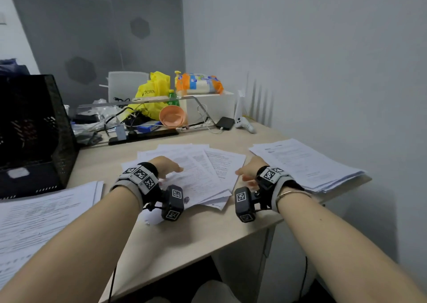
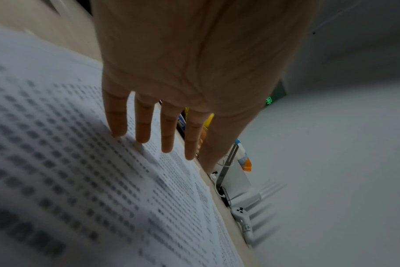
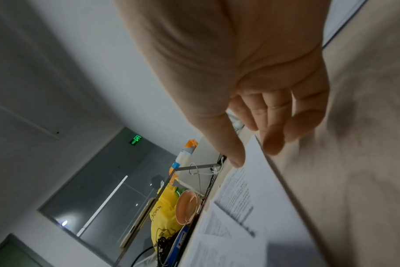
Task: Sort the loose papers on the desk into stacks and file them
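Observation:
Several loose printed sheets lie fanned out in the middle of the desk. My left hand hovers over their left part with fingers straight and spread; in the left wrist view the fingertips touch or nearly touch the top sheet. My right hand is at the fan's right edge, fingers loosely extended, thumb near the edge of a sheet; it holds nothing. A neat stack lies at the right, another stack at the near left.
A black mesh file box stands at the left. Behind the papers are a clear riser, cables, a yellow bag, an orange bowl, a black box and a white controller. The wall is close on the right.

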A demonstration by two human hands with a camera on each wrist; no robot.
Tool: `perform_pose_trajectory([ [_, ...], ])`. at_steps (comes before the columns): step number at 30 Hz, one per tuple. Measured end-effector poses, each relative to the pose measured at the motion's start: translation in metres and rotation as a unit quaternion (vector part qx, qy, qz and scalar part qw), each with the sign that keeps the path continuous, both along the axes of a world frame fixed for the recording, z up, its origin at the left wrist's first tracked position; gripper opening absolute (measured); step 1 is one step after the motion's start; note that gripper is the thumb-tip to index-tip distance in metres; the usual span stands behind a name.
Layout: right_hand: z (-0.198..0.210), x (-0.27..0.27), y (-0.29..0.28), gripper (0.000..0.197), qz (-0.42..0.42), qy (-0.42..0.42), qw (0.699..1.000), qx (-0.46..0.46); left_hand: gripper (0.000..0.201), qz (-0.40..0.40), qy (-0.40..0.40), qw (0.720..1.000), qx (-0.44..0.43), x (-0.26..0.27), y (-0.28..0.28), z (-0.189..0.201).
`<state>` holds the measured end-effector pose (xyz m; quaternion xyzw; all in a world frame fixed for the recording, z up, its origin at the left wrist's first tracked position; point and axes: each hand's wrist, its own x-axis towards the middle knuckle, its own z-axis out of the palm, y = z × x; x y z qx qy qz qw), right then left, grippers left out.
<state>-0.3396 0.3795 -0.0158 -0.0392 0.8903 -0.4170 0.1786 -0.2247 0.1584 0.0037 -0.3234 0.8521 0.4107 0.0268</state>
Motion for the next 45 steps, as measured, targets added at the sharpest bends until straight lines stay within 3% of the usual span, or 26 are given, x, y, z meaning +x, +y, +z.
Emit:
perform_pose_trajectory([
  [4, 0.001, 0.000, -0.011, 0.013, -0.010, -0.025, 0.998, -0.062, 0.042, -0.001, 0.021, 0.999, 0.046, 0.005, -0.011, -0.008],
  [8, -0.004, -0.003, -0.025, 0.013, 0.014, -0.033, 0.998, -0.044, 0.040, -0.004, 0.030, 0.998, 0.062, 0.007, -0.016, -0.012],
  [12, 0.000, -0.010, -0.025, 0.015, 0.040, 0.075, 0.996, -0.022, 0.041, -0.013, 0.021, 0.998, 0.062, 0.008, -0.015, -0.007],
  [18, 0.020, -0.025, 0.000, 0.011, -0.057, 0.170, 0.970, -0.165, 0.048, -0.019, -0.006, 1.000, 0.017, 0.005, -0.009, 0.003],
  [23, 0.037, -0.038, 0.029, 0.017, -0.104, 0.253, 0.938, -0.211, 0.053, -0.029, -0.001, 1.000, -0.002, 0.000, 0.003, 0.010],
  [30, 0.063, -0.042, 0.068, 0.003, -0.168, 0.346, 0.889, -0.250, 0.041, -0.024, 0.118, 0.991, 0.063, -0.012, 0.021, 0.018],
  [36, 0.071, -0.050, 0.086, 0.008, -0.185, 0.342, 0.882, -0.267, 0.041, -0.029, 0.210, 0.973, 0.091, -0.018, 0.039, 0.028],
  [45, 0.063, -0.036, 0.061, 0.008, -0.128, 0.299, 0.904, -0.277, 0.039, -0.035, 0.217, 0.966, 0.137, -0.009, 0.043, 0.032],
])
